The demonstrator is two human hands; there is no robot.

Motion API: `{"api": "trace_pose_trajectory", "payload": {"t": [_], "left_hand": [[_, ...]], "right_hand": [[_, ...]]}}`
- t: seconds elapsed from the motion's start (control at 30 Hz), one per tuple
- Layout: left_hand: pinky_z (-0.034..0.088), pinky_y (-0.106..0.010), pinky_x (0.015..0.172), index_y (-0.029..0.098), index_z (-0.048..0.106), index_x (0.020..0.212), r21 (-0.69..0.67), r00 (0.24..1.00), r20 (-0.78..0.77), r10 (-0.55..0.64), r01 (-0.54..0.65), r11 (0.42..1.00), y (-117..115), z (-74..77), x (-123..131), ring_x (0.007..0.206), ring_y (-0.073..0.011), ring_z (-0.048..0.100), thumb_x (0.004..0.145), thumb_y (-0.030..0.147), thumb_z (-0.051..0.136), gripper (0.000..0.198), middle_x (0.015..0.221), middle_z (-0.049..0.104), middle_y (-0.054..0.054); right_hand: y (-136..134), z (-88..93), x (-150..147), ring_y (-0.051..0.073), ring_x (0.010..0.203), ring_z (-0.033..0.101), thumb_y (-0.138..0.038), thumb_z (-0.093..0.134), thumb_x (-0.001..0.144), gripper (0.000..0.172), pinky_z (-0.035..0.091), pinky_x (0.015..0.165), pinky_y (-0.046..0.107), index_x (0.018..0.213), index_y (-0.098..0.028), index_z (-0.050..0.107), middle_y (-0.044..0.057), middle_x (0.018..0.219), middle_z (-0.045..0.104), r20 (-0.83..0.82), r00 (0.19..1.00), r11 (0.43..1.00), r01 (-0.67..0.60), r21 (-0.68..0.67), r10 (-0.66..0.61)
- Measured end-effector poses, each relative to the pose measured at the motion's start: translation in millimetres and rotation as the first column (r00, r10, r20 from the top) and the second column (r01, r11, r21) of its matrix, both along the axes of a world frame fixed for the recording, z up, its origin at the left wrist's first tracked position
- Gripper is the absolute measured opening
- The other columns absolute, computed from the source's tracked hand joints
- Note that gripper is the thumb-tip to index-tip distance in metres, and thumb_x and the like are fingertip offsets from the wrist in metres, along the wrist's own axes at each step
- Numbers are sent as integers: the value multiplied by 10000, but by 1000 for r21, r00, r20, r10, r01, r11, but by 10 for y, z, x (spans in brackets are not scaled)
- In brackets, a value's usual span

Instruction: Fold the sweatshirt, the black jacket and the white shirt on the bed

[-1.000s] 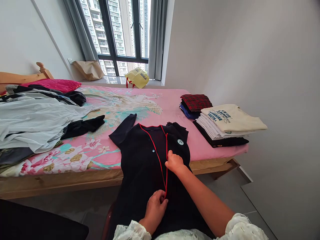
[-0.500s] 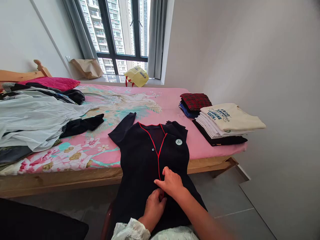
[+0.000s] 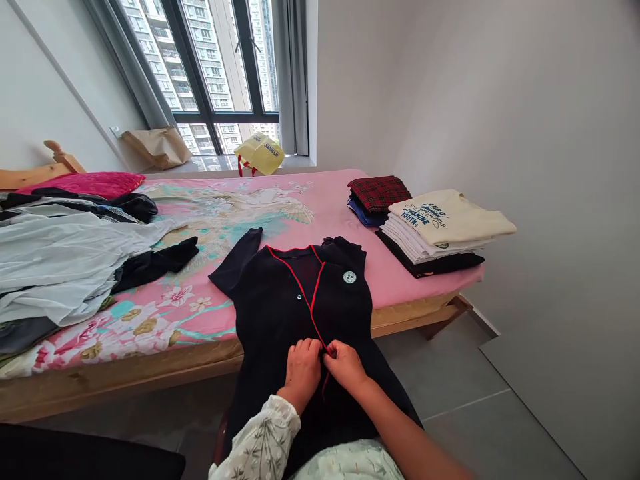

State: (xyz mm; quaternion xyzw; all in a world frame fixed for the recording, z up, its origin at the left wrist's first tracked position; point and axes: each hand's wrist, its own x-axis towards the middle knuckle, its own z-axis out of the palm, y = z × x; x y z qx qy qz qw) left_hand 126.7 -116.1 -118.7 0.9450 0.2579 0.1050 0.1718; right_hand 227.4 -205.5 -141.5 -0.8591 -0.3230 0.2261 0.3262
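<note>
A black cardigan (image 3: 273, 307) with red edging and a round white badge lies spread face up, its top on the bed and its lower part over my lap. One button shows beside the V-neck. My left hand (image 3: 304, 373) is closed on the cardigan's front, left of the red edge. Just to the right, my right hand (image 3: 345, 365) pinches the red-trimmed edge. The fingertips of both hands nearly meet at the front opening; whatever button lies between them is hidden.
Folded clothes (image 3: 445, 220) are stacked on the bed's right end, a plaid folded piece (image 3: 380, 193) behind them. Loose garments (image 3: 55, 260) heap on the left. A yellow bag (image 3: 260, 153) and a brown paper bag (image 3: 157, 147) sit by the window.
My left hand has moved up the front edge, and my right hand has closed from a spread pose onto the edge beside it. The view has shifted slightly.
</note>
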Motion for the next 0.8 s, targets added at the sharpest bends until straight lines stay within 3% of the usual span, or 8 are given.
{"api": "trace_pose_trajectory", "payload": {"t": [0.2, 0.4, 0.57, 0.8], "left_hand": [[288, -379, 792, 178, 577, 820, -2, 1000, -13, 20, -20, 1000, -27, -82, 68, 811, -226, 527, 822, 78, 365, 234, 791, 607, -76], [307, -279, 640, 193, 494, 738, -201, 995, 43, 86, -76, 977, 41, -152, 71, 629, -151, 489, 753, 67, 412, 151, 660, 533, -2], [310, -219, 563, 212, 393, 660, -416, 979, 151, 137, -63, 907, 76, -177, -1, 558, -104, 405, 713, 117, 456, 125, 607, 447, 54], [340, -219, 574, 206, 423, 643, -633, 941, 268, 207, 10, 774, 149, -198, -93, 578, -102, 406, 689, 208, 529, 116, 612, 475, 55]], "right_hand": [[27, -44, 34, 104, 555, 458, -239, 568, 713, 82, 264, 539, 220, 650, -189, 582, -17, 589, 575, -40, 999, 999, 35, 6, -35], [4, -42, 22, 104, 560, 464, -214, 561, 700, 42, 267, 534, 214, 679, -192, 589, -19, 618, 585, -55, 998, 999, 36, 41, -33], [-23, 28, -45, 115, 623, 481, -215, 548, 718, 62, 280, 574, 223, 714, -205, 610, -10, 694, 593, -6, 1000, 995, -6, 104, 7], [-38, 80, -78, 135, 734, 541, -237, 524, 764, 142, 337, 651, 225, 744, -209, 663, 10, 778, 626, -16, 997, 981, -77, 180, 81]]}}
